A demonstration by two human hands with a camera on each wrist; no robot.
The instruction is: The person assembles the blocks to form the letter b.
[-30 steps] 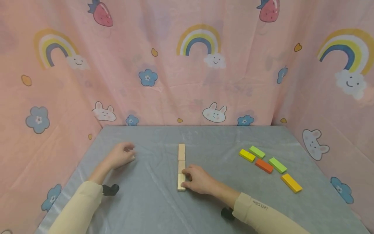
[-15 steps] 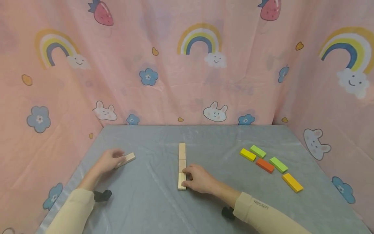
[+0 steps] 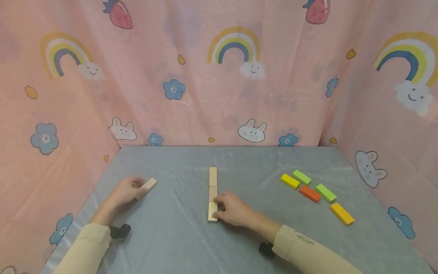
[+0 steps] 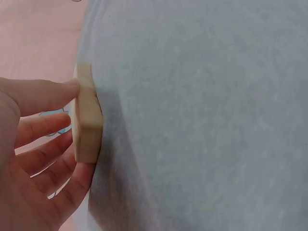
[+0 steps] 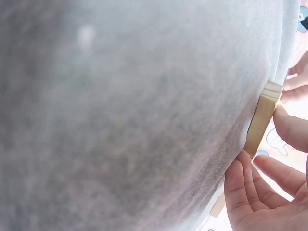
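Observation:
My left hand (image 3: 124, 191) holds a plain wooden block (image 3: 149, 184) at the left of the table, thumb on one side and fingers on the other. Seen from the left wrist, that block (image 4: 88, 108) sits between thumb and fingertips. At mid-table, three plain wooden blocks lie end to end in a straight row pointing away from me. My right hand (image 3: 236, 210) grips the nearest block (image 3: 213, 214) from the right, thumb near its front end and index finger near its joint with the middle block (image 3: 213, 194). Beyond lies the far block (image 3: 213, 176).
On the right of the grey-covered table (image 3: 267, 236) lie a yellow block (image 3: 289, 181), two green blocks, one behind (image 3: 302, 177) and one nearer (image 3: 326, 193), an orange-red block (image 3: 310, 193) and an amber block (image 3: 342, 214). A pink patterned curtain (image 3: 205, 114) encloses the back and sides.
My left hand has drawn back to the left, and its block, hidden at first, now shows and has turned slightly. The right hand and the row have stayed in place.

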